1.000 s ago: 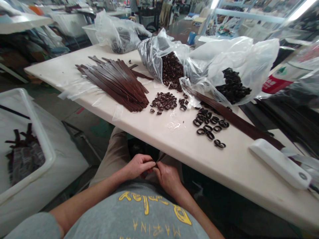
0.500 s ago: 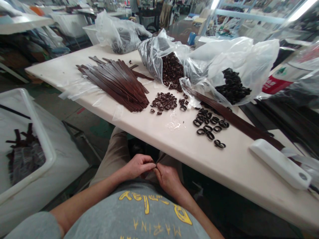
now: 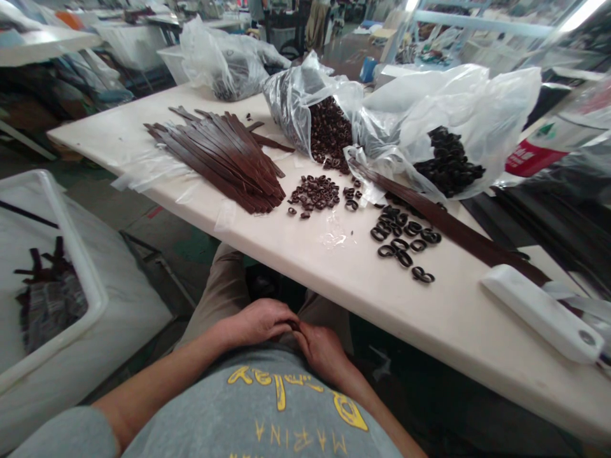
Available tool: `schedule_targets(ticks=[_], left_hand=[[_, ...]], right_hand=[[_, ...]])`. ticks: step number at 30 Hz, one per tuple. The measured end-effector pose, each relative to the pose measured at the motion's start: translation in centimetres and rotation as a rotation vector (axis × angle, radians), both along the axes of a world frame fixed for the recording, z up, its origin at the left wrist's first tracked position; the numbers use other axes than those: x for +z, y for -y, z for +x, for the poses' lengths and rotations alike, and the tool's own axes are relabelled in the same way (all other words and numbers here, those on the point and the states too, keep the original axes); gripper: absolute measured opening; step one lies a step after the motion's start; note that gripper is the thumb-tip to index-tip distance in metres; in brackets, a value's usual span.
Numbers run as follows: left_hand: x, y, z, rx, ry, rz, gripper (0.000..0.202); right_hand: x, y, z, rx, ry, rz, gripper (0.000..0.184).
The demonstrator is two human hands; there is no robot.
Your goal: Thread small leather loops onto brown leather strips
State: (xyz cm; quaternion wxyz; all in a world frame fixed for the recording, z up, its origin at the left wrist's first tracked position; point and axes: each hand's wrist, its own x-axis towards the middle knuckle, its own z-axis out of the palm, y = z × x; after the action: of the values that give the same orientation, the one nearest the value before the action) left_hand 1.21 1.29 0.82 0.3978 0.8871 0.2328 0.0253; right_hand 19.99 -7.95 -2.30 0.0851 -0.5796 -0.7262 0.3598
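Note:
My left hand (image 3: 262, 320) and my right hand (image 3: 321, 345) meet low over my lap, in front of the table edge. Both are closed, with fingertips pinched together around a small dark brown piece (image 3: 294, 325); it looks like leather, but most of it is hidden by my fingers. On the table ahead lie a fan of brown leather straps (image 3: 229, 159), a heap of small brown loops (image 3: 317, 193) and a scatter of larger black loops (image 3: 396, 232).
Clear plastic bags hold brown loops (image 3: 329, 130) and black loops (image 3: 446, 162) at the back of the white table (image 3: 305, 261). A long brown strap bundle (image 3: 453, 229) and a white elongated device (image 3: 541, 312) lie right. A white bin (image 3: 95, 280) stands left.
My left hand has turned over slightly, its back now more over the fingertips. Both hands stay together over my lap. The view has shifted a little; the things on the table lie as before.

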Motion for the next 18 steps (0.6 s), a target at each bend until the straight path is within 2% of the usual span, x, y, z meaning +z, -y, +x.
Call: schedule_targets(ticks=[6,18], left_hand=[[-1.3,0.6,0.1,-0.024,-0.048,0.116,0.024],[-1.3,1.0,0.5,-0.008,-0.070,0.169,0.023]], right_hand=[[-0.3,0.2,0.0,-0.006,0.007,-0.022,0.031],[-0.9,0.3,0.0,-0.022,-0.009,-0.012,0.032]])
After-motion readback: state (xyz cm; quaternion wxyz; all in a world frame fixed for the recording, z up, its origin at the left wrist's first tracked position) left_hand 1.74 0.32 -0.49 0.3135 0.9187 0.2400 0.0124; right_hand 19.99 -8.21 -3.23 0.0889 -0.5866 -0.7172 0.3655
